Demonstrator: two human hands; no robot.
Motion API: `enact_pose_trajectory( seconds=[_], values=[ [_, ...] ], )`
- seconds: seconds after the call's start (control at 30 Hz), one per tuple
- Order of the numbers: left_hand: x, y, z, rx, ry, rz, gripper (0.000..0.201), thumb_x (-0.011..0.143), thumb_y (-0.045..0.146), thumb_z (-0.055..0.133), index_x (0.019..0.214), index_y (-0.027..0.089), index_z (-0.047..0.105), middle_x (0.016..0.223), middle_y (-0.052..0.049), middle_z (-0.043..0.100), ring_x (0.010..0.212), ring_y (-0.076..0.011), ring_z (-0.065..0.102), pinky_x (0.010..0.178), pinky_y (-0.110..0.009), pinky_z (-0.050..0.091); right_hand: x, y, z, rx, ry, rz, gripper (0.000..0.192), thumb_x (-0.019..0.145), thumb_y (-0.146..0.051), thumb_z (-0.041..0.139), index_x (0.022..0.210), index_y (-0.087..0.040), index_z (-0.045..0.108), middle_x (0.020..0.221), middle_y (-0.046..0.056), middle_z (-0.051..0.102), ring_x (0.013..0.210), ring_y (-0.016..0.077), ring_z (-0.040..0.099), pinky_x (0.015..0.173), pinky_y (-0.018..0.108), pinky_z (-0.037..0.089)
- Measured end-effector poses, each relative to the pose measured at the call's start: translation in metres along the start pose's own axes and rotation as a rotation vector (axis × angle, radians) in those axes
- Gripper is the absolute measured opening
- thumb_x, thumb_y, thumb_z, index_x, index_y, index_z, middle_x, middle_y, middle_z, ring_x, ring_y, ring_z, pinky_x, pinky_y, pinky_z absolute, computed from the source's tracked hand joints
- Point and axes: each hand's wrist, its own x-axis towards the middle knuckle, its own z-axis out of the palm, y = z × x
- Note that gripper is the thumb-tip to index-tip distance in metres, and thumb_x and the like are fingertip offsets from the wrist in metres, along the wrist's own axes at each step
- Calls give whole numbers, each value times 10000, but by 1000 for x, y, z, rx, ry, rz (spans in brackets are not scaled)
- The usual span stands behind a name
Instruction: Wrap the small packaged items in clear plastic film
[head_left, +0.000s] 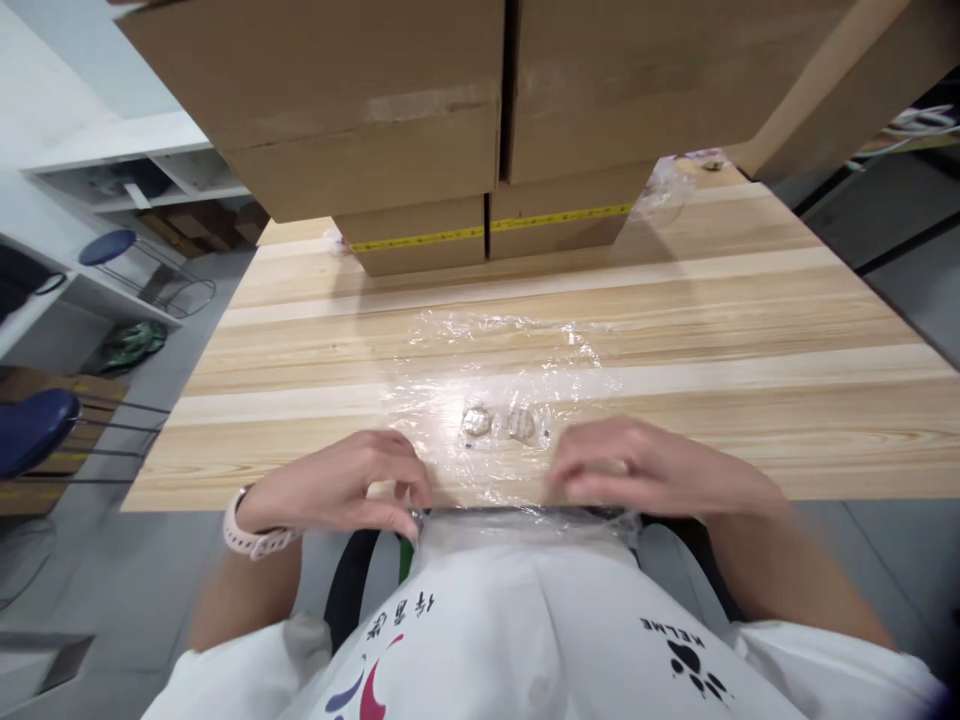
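Wooden table (750, 330), both hands (345, 485) palm-down, fingers curled, pinching plastic film (495, 390) edge

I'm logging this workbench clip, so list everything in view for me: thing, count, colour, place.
plastic film: one sheet, clear, spread on the table's near middle, hanging over the near edge
small round pieces: two, pale metallic, side by side at the film, between the hands
table: one, light wood
cardboard boxes: several, brown, stacked at the far side
yellow tape: strip across the lower boxes
stools: two, blue seats, far left
watch: one, pale pink, left wrist
left hand: pinching the film's near edge
right hand: on the film's near edge, blurred
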Motion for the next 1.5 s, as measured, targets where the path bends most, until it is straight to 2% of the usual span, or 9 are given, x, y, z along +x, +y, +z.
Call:
enact_pose_trajectory(
  seconds=[0.2, 0.4, 0.53, 0.67, 0.93, 1.07, 1.2, 1.37, 1.5],
  values=[
    [15, -40, 47, 360, 338, -335, 156, 939, 265, 661, 1077, 194, 671, 1200, -112, 689, 1103, -281, 614, 925, -408, 479, 50, 55, 52, -434, 291, 255, 691, 946, -458, 658, 1561, -298, 384, 1553, 118, 449, 1369, 323, 444, 1083, 507, 431],
    [9, -70, 72, 401, 324, -423, 475, 759, 66, 725, 1188, 220, 590, 1360, -126, 588, 1236, -317, 554, 971, -445, 498, 79, 78, 78, -661, 216, 37, 409, 1006, -459, 568, 1363, -260, 582, 1388, 137, 563, 1147, 285, 531, 957, 449, 475],
    [6, -73, 73, 232, 333, -485, 791, 800, 88, 655, 1508, 245, 338, 1182, -91, 646, 908, -220, 655, 767, -340, 520, 80, 86, 85, -564, 332, -13, 303, 1002, -379, 566, 1266, -242, 623, 1296, 122, 588, 1071, 239, 546, 885, 382, 486],
    [18, -69, 66, 192, 305, -527, 413, 891, 140, 534, 1294, 227, 549, 878, -20, 682, 752, -191, 633, 677, -291, 432, 80, 80, 83, -432, 308, 82, 417, 933, -330, 633, 1339, -260, 570, 1282, 102, 571, 986, 210, 576, 808, 346, 486],
    [40, -63, 50, 203, 481, -419, 136, 884, 146, 497, 892, 213, 615, 998, -65, 677, 953, -244, 593, 878, -417, 414, 86, 73, 70, -374, 240, 86, 375, 969, -389, 616, 1334, -302, 594, 1021, 36, 659, 818, 180, 593, 758, 335, 451],
    [47, -66, 49, -168, 777, -403, 37, 920, 251, 562, 923, 216, 574, 1104, -63, 711, 1074, -250, 618, 1022, -484, 397, 80, 83, 72, -472, 640, -45, 226, 992, -334, 582, 1170, -224, 666, 905, 39, 701, 732, 154, 593, 679, 297, 442],
    [65, -67, 49, -816, 897, -398, 241, 882, 371, 712, 873, 210, 533, 1031, -59, 737, 866, -183, 678, 753, -298, 516, 70, 87, 72, -497, 745, -17, 206, 1010, -299, 549, 1168, -218, 653, 939, 42, 717, 714, 130, 614, 609, 253, 445],
    [87, -65, 45, -1455, 921, -390, 335, 763, 277, 850, 851, 199, 536, 708, 24, 680, 612, -135, 645, 592, -244, 532, 71, 88, 64, -283, 757, 66, 245, 993, -350, 547, 1180, -221, 640, 945, 46, 702, 694, 123, 612, 573, 236, 458],
    [100, -60, 24, -1769, 739, -432, 182, 777, 176, 785, 873, 150, 632, 748, -36, 704, 689, -172, 690, 662, -291, 594, 63, 75, 23, -52, 1158, 243, 243, 883, -354, 670, 1094, -234, 661, 1006, 52, 696, 696, 136, 603, 591, 264, 488]
  ],
)
